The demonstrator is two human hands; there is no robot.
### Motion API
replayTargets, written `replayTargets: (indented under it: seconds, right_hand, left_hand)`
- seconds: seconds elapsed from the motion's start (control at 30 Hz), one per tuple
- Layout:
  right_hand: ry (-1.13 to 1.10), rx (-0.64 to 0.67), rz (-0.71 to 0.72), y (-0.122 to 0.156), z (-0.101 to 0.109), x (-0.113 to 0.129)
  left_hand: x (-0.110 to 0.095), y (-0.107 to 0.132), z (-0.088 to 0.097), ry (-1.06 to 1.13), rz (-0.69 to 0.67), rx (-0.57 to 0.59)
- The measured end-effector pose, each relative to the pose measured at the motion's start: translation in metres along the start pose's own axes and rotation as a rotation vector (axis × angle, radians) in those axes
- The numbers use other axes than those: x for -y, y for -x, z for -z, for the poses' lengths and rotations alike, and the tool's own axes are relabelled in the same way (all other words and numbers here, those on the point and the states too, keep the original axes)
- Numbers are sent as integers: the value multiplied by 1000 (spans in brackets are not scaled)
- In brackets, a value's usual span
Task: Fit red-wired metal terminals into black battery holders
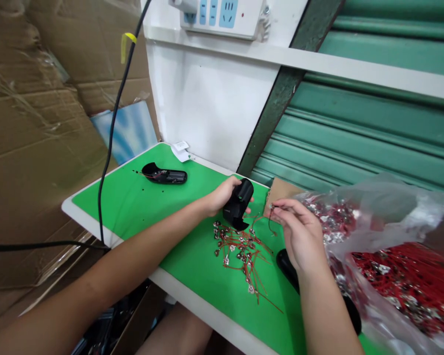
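Observation:
My left hand (pixel 224 195) grips a black plastic housing (pixel 238 204) above the green table mat, its hollow side partly turned toward me. Between the thumb and fingertips of my right hand (pixel 299 227) is a small metal contact with a dark wire (pixel 270 220) hanging from it. Below the housing lies a loose pile of metal contacts with red wires (pixel 240 251). A black rounded part (pixel 287 268) rests partly hidden under my right forearm. Farther left, another black housing (pixel 165 175) lies on its back with thin wires inside.
Clear plastic bags (pixel 373 207) full of red-wired contacts crowd the right side. A cardboard piece (pixel 281 190) stands at the back edge. A black cable (pixel 113 123) hangs at left before large cardboard boxes (pixel 33 148). A power strip (pixel 222 17) is mounted above; white paper (pixel 181 150) lies behind.

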State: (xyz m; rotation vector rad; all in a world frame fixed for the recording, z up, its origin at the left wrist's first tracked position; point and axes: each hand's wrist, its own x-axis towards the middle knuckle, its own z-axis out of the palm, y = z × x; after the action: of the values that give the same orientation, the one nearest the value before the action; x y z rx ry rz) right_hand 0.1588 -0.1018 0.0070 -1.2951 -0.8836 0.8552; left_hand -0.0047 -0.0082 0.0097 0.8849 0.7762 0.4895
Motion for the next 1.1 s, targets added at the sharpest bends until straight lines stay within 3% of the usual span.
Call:
replayTargets:
  seconds: [0.1,0.2,0.3,0.4,0.53,0.63,0.77,0.87,1.1]
  right_hand:
    - [-189,31,-39,4,-4,3]
    - [-117,91,-51,5,-4,1]
    - [-47,95,-49,4,-2,-1]
    - [-126,80,-64,3,-1,-1]
    - [-149,160,-154,6,-5,-2]
    - [-108,252,-179,10,-10,-8]
    - [-21,255,-74,12,-13,-13]
    - [49,190,23,12,-13,-14]
    - [103,97,126,15,-20,-14]
  left_hand:
    - [1,1,-2,-21,74,33]
    - [2,1,-3,-60,102,43]
    - [5,-2,-2,-88,56,-4]
    - [7,-5,1,-96,45,-26]
    - [11,-6,4,-80,21,102]
    - [13,-6,2,-89,-72,117]
    - [17,-6,-1,-116,-249,62]
    - [21,-8,-2,-124,-339,92]
    - [28,-12,-4,-114,-319,124]
